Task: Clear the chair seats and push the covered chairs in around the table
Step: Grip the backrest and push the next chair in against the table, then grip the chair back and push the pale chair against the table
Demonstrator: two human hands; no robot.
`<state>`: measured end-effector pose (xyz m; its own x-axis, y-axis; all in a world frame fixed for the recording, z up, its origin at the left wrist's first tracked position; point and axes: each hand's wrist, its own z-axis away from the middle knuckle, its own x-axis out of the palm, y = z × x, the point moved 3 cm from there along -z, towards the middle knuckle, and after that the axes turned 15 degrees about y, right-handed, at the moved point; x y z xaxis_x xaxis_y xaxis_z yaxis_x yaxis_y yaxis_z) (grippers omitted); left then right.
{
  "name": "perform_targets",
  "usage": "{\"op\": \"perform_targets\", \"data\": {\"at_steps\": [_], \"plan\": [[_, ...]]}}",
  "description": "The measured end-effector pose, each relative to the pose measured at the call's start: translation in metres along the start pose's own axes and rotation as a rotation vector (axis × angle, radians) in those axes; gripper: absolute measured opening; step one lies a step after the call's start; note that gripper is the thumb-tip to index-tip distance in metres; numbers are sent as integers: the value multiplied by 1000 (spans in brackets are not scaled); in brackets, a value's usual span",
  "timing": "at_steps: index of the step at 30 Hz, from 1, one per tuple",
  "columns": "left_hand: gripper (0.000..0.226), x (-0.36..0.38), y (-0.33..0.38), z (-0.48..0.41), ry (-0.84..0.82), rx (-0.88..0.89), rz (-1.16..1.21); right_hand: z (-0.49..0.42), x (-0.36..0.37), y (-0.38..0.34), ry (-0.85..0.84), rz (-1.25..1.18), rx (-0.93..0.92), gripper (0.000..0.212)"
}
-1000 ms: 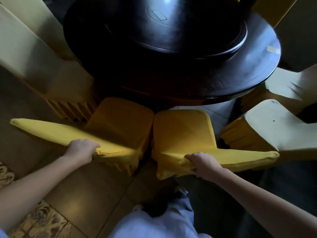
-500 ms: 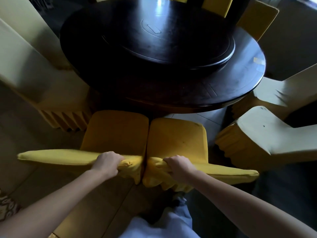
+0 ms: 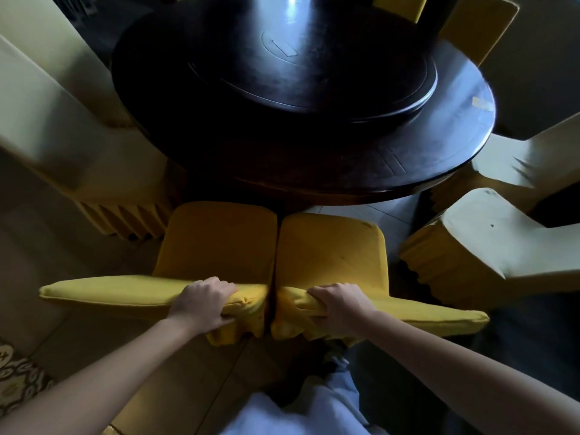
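Two hands (image 3: 201,304) (image 3: 340,304) slid inward, gripping two chairs (image 3: 219,240) (image 3: 329,252).

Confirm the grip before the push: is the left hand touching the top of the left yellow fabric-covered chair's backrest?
Touching. The head view shows the left hand gripping the left yellow fabric-covered chair's backrest, fingers curled over its top edge.

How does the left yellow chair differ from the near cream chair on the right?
The left yellow chair is deep yellow all over; the cream chair has a pale seat above a yellow pleated skirt. The left hand grips the left yellow chair's backrest; nothing touches the cream chair. Both are covered, with nothing on their seats.
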<state>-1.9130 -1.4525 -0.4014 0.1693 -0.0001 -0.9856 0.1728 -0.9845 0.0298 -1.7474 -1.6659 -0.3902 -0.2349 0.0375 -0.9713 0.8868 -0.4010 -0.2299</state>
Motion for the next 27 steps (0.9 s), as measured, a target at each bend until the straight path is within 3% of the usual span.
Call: {"op": "perform_targets", "data": {"at_steps": [7,11,16,20,24,27], "plan": [[54,8,-3,-2,121,88,4,0,-1,1,49,-9,-18,44],[46,4,-1,-2,126,24,58,4,-4,-2,80,-1,-7,38],[75,0,7,3,82,-206,169,5,-4,-4,112,24,12,40],[76,-2,13,2,10,-358,130,9,-2,-4,135,6,47,42],[89,-1,27,1,-84,-354,145,21,-6,2,152,-183,163,40],[104,-6,71,-12,-76,-264,178,43,-16,12,230,-284,139,36]]}}
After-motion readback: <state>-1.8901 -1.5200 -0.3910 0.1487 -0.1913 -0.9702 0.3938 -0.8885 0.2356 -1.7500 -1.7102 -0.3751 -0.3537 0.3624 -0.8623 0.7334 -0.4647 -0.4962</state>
